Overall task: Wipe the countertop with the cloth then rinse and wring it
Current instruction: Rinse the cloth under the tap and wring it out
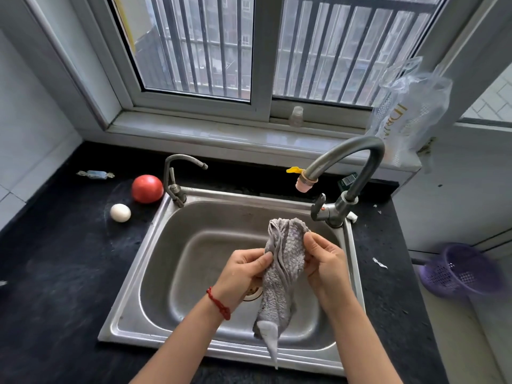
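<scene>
A grey waffle-textured cloth (pixel 285 261) hangs bunched and lengthwise over the steel sink (pixel 155 273), a white tag dangling at its lower end. My left hand (pixel 243 270) pinches its left side and my right hand (pixel 324 261) grips its right side, both above the basin. The large curved faucet (pixel 360 162) with a pink nozzle stands at the sink's back right; no water is seen running. The black countertop (pixel 61 273) surrounds the sink.
A tomato (pixel 147 188), an egg (pixel 120 212) and a wrapped candy (pixel 95 174) lie on the counter left of the sink. A small second tap (pixel 177 178) stands at the back left. A purple basket (pixel 462 270) and a plastic bag (pixel 410 112) are at the right.
</scene>
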Demonstrator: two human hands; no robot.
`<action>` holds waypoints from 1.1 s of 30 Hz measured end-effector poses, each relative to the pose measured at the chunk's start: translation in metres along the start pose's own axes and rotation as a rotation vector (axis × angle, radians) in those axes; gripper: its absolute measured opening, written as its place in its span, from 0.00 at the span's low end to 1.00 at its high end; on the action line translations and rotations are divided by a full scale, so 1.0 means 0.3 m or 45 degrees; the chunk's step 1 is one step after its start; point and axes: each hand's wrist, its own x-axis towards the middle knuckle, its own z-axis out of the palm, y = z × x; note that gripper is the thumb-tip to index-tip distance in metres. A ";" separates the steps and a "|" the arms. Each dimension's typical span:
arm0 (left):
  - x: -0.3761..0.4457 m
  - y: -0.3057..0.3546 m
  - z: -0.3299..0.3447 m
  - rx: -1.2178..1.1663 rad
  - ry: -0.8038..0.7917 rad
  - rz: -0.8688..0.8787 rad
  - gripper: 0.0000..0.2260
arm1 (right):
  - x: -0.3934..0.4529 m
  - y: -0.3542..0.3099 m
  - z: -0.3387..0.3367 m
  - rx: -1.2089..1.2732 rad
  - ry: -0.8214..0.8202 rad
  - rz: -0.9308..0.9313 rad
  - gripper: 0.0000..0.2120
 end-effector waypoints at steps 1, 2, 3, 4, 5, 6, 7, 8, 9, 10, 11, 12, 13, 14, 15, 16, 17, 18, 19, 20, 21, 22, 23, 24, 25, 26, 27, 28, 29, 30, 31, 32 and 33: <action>0.000 0.000 0.001 -0.103 -0.013 -0.030 0.09 | 0.004 0.005 -0.005 0.036 0.004 0.020 0.10; -0.002 0.005 0.007 -0.184 -0.014 -0.057 0.09 | 0.002 0.008 -0.002 0.038 0.010 0.033 0.10; 0.001 0.001 0.009 -0.230 0.000 -0.069 0.09 | 0.005 0.015 0.000 0.003 0.034 0.026 0.10; 0.002 -0.004 0.016 -0.247 0.030 -0.087 0.10 | 0.004 0.021 0.005 -0.037 0.065 0.016 0.10; 0.003 -0.009 0.025 -0.233 0.059 -0.096 0.11 | 0.005 0.029 0.009 -0.103 0.100 -0.005 0.11; 0.002 -0.011 0.038 -0.196 0.094 -0.105 0.12 | 0.002 0.034 0.018 -0.185 0.137 -0.022 0.12; 0.005 -0.019 0.046 -0.144 0.132 -0.090 0.12 | 0.002 0.041 0.024 -0.289 0.171 -0.050 0.11; 0.007 -0.022 0.053 -0.109 0.174 -0.064 0.12 | -0.002 0.044 0.034 -0.406 0.181 -0.060 0.10; 0.007 -0.025 0.055 -0.086 0.213 -0.028 0.12 | -0.006 0.048 0.040 -0.543 0.174 -0.070 0.13; 0.005 -0.022 0.057 -0.082 0.247 0.004 0.12 | -0.012 0.050 0.044 -0.666 0.171 -0.060 0.17; 0.007 -0.025 0.053 -0.090 0.272 0.025 0.12 | -0.010 0.055 0.040 -0.757 0.175 -0.043 0.19; 0.006 -0.027 0.051 -0.100 0.298 0.031 0.12 | -0.010 0.051 0.041 -0.816 0.180 -0.022 0.16; 0.006 -0.033 0.047 -0.132 0.341 0.033 0.12 | -0.007 0.045 0.040 -0.848 0.176 -0.011 0.11; 0.005 -0.034 0.045 -0.187 0.395 0.036 0.13 | -0.006 0.041 0.038 -0.860 0.177 -0.008 0.09; 0.005 -0.034 0.044 -0.278 0.445 0.014 0.14 | -0.004 0.042 0.034 -0.873 0.199 -0.027 0.09; 0.008 -0.035 0.041 -0.388 0.490 -0.014 0.14 | -0.002 0.045 0.030 -0.915 0.244 -0.060 0.12; 0.018 -0.042 0.032 -0.507 0.515 -0.053 0.14 | -0.002 0.050 0.027 -0.973 0.291 -0.101 0.16; 0.025 -0.044 0.029 -0.590 0.512 -0.095 0.15 | -0.007 0.056 0.029 -1.010 0.313 -0.134 0.18; 0.029 -0.040 0.027 -0.620 0.497 -0.132 0.18 | -0.012 0.064 0.034 -1.020 0.315 -0.156 0.18; 0.031 -0.033 0.029 -0.591 0.485 -0.155 0.25 | -0.022 0.066 0.047 -1.017 0.307 -0.160 0.17; 0.032 -0.026 0.032 -0.483 0.488 -0.150 0.31 | -0.033 0.068 0.061 -1.008 0.300 -0.156 0.16; 0.032 -0.018 0.034 -0.347 0.468 -0.136 0.33 | -0.044 0.064 0.074 -1.004 0.302 -0.160 0.15; 0.034 -0.014 0.036 -0.209 0.465 -0.115 0.29 | -0.053 0.064 0.080 -1.011 0.321 -0.187 0.13; 0.038 -0.012 0.034 -0.104 0.466 -0.089 0.21 | -0.060 0.063 0.085 -1.042 0.359 -0.246 0.13; 0.044 -0.012 0.030 -0.005 0.463 -0.050 0.14 | -0.063 0.063 0.086 -1.079 0.405 -0.328 0.13; 0.047 -0.005 0.026 0.089 0.467 -0.012 0.09 | -0.062 0.061 0.081 -1.120 0.445 -0.419 0.12; 0.051 -0.003 0.014 0.161 0.444 0.018 0.07 | -0.060 0.053 0.073 -1.162 0.473 -0.494 0.11; 0.049 -0.003 -0.001 0.201 0.404 0.031 0.06 | -0.054 0.040 0.060 -1.192 0.486 -0.549 0.11; 0.042 -0.003 -0.015 0.215 0.358 0.020 0.05 | -0.046 0.021 0.046 -1.183 0.484 -0.583 0.10; 0.035 -0.002 -0.029 0.245 0.323 -0.012 0.06 | -0.039 -0.003 0.034 -1.122 0.464 -0.591 0.11; 0.030 -0.003 -0.045 0.298 0.300 -0.058 0.06 | -0.029 -0.024 0.021 -1.029 0.440 -0.554 0.12; 0.024 -0.004 -0.057 0.356 0.281 -0.107 0.06 | -0.021 -0.045 0.012 -0.930 0.413 -0.502 0.12; 0.019 -0.007 -0.063 0.368 0.269 -0.139 0.05 | -0.011 -0.055 -0.004 -0.828 0.391 -0.415 0.10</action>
